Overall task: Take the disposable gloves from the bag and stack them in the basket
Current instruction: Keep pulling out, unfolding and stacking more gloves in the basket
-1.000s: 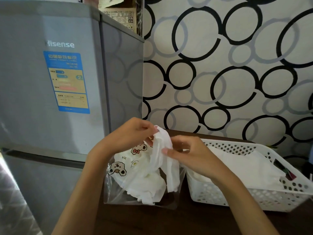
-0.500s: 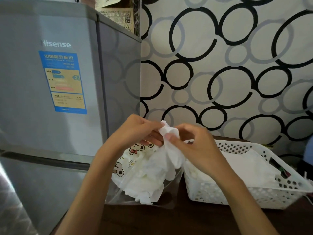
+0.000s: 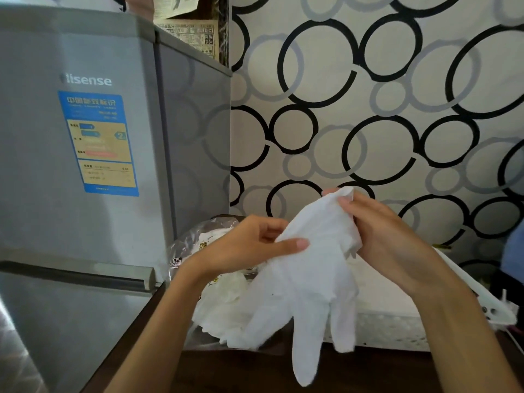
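1. A white disposable glove (image 3: 312, 273), bunched at the bag's mouth a second ago, now hangs unfurled above the bag (image 3: 198, 242).
2. Left hand (image 3: 249, 248) and right hand (image 3: 388, 236) both pinch its cuff; the basket (image 3: 487, 304) beside the bag is next.

Left hand (image 3: 243, 248), right hand (image 3: 388, 234) pinching.

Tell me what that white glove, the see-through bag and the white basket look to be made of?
White glove: thin matte plastic film or latex, going by its limp, crinkled hang. See-through bag: glossy clear plastic film, showing its contents. White basket: probably rigid moulded plastic, with perforated walls.
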Demonstrator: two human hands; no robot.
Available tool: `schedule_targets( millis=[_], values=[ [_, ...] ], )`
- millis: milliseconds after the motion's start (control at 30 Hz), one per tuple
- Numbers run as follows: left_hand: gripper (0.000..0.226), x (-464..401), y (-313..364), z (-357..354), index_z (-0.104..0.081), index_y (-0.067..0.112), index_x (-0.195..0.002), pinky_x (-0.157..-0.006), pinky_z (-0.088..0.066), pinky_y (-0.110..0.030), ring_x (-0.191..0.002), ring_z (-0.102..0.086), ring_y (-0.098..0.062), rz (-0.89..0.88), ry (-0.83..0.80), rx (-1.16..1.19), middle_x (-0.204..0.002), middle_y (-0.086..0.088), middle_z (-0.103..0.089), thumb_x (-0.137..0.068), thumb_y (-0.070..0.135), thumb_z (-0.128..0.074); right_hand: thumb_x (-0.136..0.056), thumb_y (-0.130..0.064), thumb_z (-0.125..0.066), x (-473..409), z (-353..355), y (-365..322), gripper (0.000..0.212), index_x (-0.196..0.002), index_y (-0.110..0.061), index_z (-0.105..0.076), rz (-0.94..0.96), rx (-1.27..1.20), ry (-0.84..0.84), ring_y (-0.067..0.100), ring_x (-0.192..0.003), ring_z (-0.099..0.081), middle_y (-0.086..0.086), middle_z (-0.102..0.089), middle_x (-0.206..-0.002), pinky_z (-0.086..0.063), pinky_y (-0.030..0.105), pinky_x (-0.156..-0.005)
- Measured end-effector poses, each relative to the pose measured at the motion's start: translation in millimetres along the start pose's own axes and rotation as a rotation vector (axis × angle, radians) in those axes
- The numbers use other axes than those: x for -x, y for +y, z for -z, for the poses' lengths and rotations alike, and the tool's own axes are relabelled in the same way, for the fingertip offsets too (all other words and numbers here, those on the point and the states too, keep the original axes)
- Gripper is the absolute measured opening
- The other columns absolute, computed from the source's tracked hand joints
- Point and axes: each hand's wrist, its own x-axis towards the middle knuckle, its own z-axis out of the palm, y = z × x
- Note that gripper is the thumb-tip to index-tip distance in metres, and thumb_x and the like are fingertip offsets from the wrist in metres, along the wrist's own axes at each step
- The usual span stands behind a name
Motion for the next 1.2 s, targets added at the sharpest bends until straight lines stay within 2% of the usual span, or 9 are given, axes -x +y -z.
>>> schedule_targets(
  millis=[200, 300, 367, 433, 600, 700, 933, 1067, 1200],
  values=[
    [0.027, -1.9, -2.1, 0.4, -0.077, 0.019, -0.083, -0.077, -0.054, -0.043, -0.078, -0.06, -0.041, -0.066, 0.046, -0.051, -0.082, -0.014, -0.071, -0.076, 0.044, -0.069, -0.086, -0.032, -0.065, -1.2, 21.9, 3.8, 0.025, -0.088, -0.007, -0.069, 0.132, 0.404, 0.397, 0.015, -0.071, -0.056, 0.008, -0.062, -0.076, -0.043, 0.02, -0.058],
    [0.02, -6.6, -3.8, -2.7, -0.074, 0.021, -0.082, -0.082, -0.056, -0.027, -0.079, -0.069, -0.018, -0.092, 0.12, -0.024, -0.08, 0.005, -0.074, -0.083, 0.037, -0.063, -0.087, -0.038, -0.063, 3.0, 37.4, -0.9, 0.03, -0.087, -0.009, -0.071, 0.162, 0.444, 0.422, 0.017, -0.072, -0.054, 0.021, -0.06, -0.08, -0.042, 0.029, -0.065],
    [0.02, -11.2, -4.3, -7.5, -0.069, 0.016, -0.085, -0.073, -0.053, -0.017, -0.068, -0.065, -0.004, -0.115, 0.2, -0.002, -0.073, 0.012, -0.07, -0.091, 0.032, -0.057, -0.086, -0.036, -0.065, 5.7, 43.7, -3.8, 0.021, -0.08, -0.017, -0.072, 0.249, 0.452, 0.469, 0.007, -0.065, -0.057, 0.006, -0.067, -0.07, -0.044, 0.018, -0.06],
    [0.025, -16.5, -4.5, -14.1, -0.063, 0.014, -0.086, -0.07, -0.05, -0.023, -0.067, -0.061, -0.005, -0.127, 0.307, 0.015, -0.074, 0.008, -0.067, -0.095, 0.034, -0.051, -0.084, -0.034, -0.067, 6.9, 46.8, -5.2, 0.016, -0.076, -0.02, -0.071, 0.377, 0.474, 0.557, 0.001, -0.058, -0.058, -0.007, -0.068, -0.063, -0.045, 0.011, -0.053],
    [0.024, -31.4, 11.0, -39.4, -0.056, 0.019, -0.092, -0.058, -0.045, -0.009, -0.065, -0.059, -0.002, -0.158, 0.529, 0.12, -0.078, 0.003, -0.065, -0.099, 0.036, -0.042, -0.091, -0.036, -0.058, 2.9, 55.0, -0.5, 0.027, -0.078, -0.014, -0.065, 0.58, 0.627, 0.709, 0.019, -0.054, -0.052, 0.013, -0.063, -0.061, -0.04, 0.027, -0.051],
    [0.024, -47.6, 20.3, -50.6, -0.052, 0.021, -0.092, -0.053, -0.043, -0.017, -0.055, -0.05, -0.002, -0.2, 0.63, 0.067, -0.069, 0.004, -0.057, -0.099, 0.04, -0.039, -0.094, -0.035, -0.054, -1.1, 64.9, -1.6, 0.023, -0.079, -0.019, -0.062, 0.625, 0.704, 0.767, 0.031, -0.052, -0.051, 0.015, -0.061, -0.058, -0.038, 0.031, -0.049],
    [0.019, -53.2, 27.5, -31.7, -0.05, 0.03, -0.098, -0.061, -0.051, -0.036, -0.064, -0.061, -0.018, -0.183, 0.812, -0.5, -0.078, -0.003, -0.068, -0.098, 0.046, -0.04, -0.095, -0.037, -0.049, 0.8, 74.4, -6.1, 0.036, -0.062, -0.023, -0.049, 0.534, 0.818, 0.656, 0.008, -0.044, -0.038, -0.005, -0.043, -0.042, -0.026, 0.015, -0.045],
    [0.01, -33.9, 49.1, -21.8, -0.052, 0.036, -0.091, -0.063, -0.056, -0.04, -0.068, -0.064, -0.017, -0.34, 0.895, -0.434, -0.08, 0.001, -0.068, -0.094, 0.045, -0.05, -0.093, -0.041, -0.053, 13.1, 68.4, -16.0, 0.03, -0.083, -0.017, -0.068, 0.295, 0.452, 0.531, 0.027, -0.067, -0.06, 0.017, -0.066, -0.077, -0.046, 0.032, -0.061],
    [0.02, -49.8, 46.0, -28.1, -0.059, 0.031, -0.101, -0.067, -0.053, -0.033, -0.073, -0.061, -0.01, -0.21, 0.672, -0.606, -0.086, 0.009, -0.067, -0.095, 0.047, -0.048, -0.09, -0.039, -0.058, 17.6, 93.6, -8.8, 0.02, -0.091, -0.024, -0.07, -0.012, 0.449, 0.43, 0.021, -0.088, -0.067, 0.004, -0.072, -0.094, -0.053, 0.03, -0.075]
  ],
)
